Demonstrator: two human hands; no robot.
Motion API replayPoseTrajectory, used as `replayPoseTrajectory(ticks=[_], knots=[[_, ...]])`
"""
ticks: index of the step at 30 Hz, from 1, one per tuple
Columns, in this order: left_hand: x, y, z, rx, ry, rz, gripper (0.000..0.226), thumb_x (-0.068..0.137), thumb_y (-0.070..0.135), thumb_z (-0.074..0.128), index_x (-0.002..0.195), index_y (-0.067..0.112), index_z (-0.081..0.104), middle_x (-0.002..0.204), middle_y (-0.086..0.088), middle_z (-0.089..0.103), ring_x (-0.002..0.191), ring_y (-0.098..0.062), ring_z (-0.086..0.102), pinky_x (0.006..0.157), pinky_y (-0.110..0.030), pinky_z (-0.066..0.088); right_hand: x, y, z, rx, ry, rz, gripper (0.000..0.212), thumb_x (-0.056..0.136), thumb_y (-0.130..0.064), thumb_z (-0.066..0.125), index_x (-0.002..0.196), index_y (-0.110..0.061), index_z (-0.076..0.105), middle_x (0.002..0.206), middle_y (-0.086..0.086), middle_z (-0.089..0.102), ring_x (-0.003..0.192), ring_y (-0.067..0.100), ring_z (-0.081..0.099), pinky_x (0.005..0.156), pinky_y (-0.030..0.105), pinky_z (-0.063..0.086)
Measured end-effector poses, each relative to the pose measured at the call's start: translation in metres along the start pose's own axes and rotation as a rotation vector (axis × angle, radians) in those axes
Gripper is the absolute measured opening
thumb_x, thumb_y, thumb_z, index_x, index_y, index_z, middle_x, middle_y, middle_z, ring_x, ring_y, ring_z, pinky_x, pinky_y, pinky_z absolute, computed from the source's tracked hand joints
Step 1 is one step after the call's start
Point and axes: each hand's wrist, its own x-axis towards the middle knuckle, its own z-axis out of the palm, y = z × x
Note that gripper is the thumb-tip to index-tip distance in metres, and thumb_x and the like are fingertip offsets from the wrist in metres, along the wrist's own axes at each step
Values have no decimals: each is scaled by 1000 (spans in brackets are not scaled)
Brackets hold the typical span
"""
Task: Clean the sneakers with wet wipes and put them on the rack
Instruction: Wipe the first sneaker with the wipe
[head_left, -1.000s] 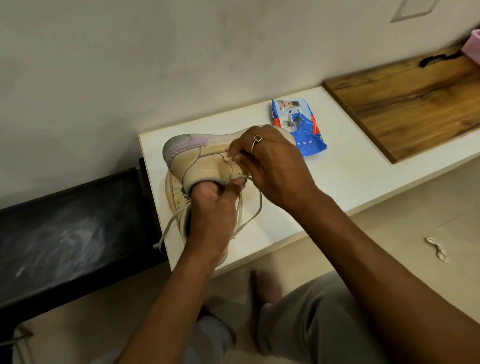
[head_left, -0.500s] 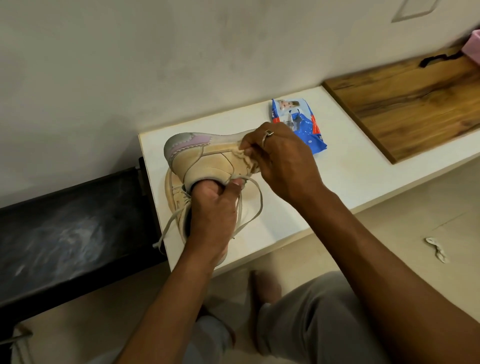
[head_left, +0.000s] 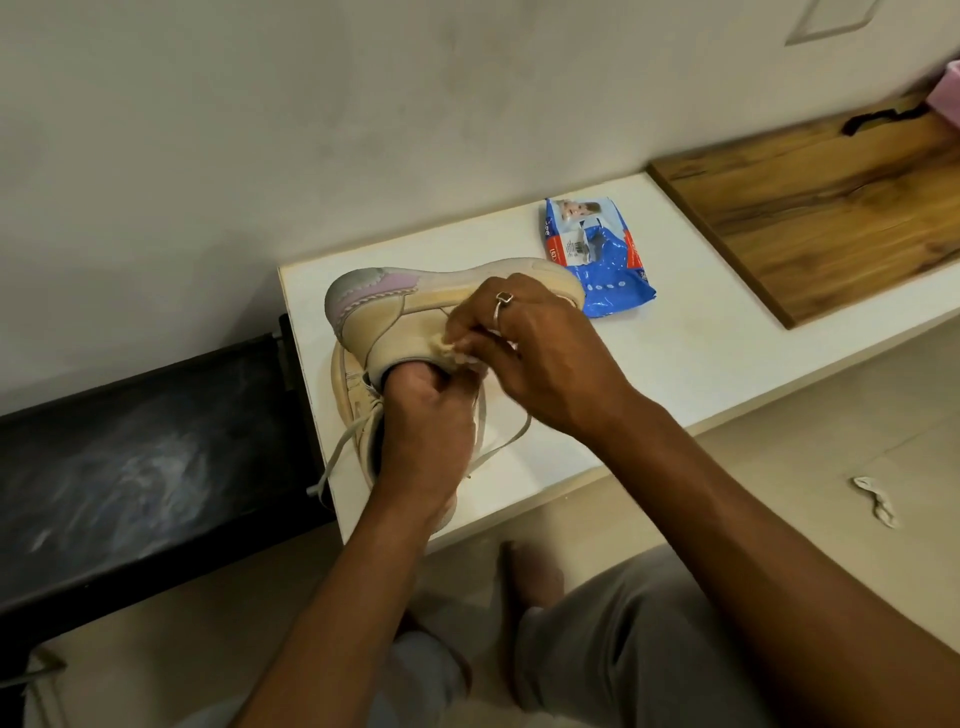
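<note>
A beige sneaker (head_left: 395, 317) with a pink and grey heel is held on its side above the white bench (head_left: 701, 332). My left hand (head_left: 423, 415) is pushed into its opening and holds it up. My right hand (head_left: 530, 343), with a ring, pinches a crumpled wet wipe (head_left: 454, 353) against the sneaker's side near the collar. A second beige sneaker (head_left: 349, 395) lies on the bench underneath, mostly hidden by my left hand, its laces trailing over the edge. The blue wet-wipe pack (head_left: 597, 249) lies on the bench just behind the held sneaker's toe.
A wooden board (head_left: 831, 208) lies on the bench at the right. A low black rack (head_left: 130, 467) stands left of the bench against the wall. A used wipe (head_left: 875, 499) lies on the floor at right. My knees and a bare foot (head_left: 530, 577) are below.
My right hand has slid the wipe back along the sneaker's side, from near the toe toward the collar and my left hand. The sneaker and my left hand have stayed in place.
</note>
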Motion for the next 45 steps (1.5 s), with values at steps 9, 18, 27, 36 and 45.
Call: replayPoseTrajectory(ticks=[9, 18, 27, 36, 45], knots=[[-12, 3, 9, 107, -44, -12, 15, 92, -2, 63, 94, 12, 68, 82, 11, 72, 81, -6, 67, 69, -12, 49, 8, -14, 3, 66, 44, 44, 12, 92, -18, 61, 99, -19, 71, 97, -4, 66, 93, 12, 59, 76, 35, 53], [-8, 9, 10, 82, -63, 17, 20, 93, 7, 65, 109, 18, 67, 104, 7, 73, 102, -7, 67, 89, -23, 53, 3, -6, 3, 30, 112, 155, 11, 92, -16, 62, 100, -22, 69, 97, -6, 65, 91, 12, 58, 75, 40, 54], [-10, 8, 8, 106, -14, -17, 16, 94, 14, 65, 103, 27, 68, 98, 16, 72, 97, -1, 66, 84, -13, 51, 0, 7, -6, 27, 52, 100, 11, 92, -18, 63, 99, -23, 70, 96, -11, 64, 91, 7, 57, 75, 39, 54], [-9, 2, 7, 30, -52, -51, 20, 92, -4, 61, 95, 14, 68, 86, 2, 73, 87, -10, 70, 75, -22, 53, 1, -10, -1, 146, -67, 16, 12, 93, -15, 62, 98, -20, 71, 92, -17, 58, 87, 1, 55, 76, 26, 51], [-7, 15, 15, -465, -43, -244, 36, 96, -4, 53, 131, 2, 56, 127, -14, 66, 116, -29, 65, 104, -53, 48, -12, 10, -12, 178, 236, 269, 13, 95, -12, 63, 98, -26, 62, 87, -21, 58, 88, 3, 59, 71, 11, 49]])
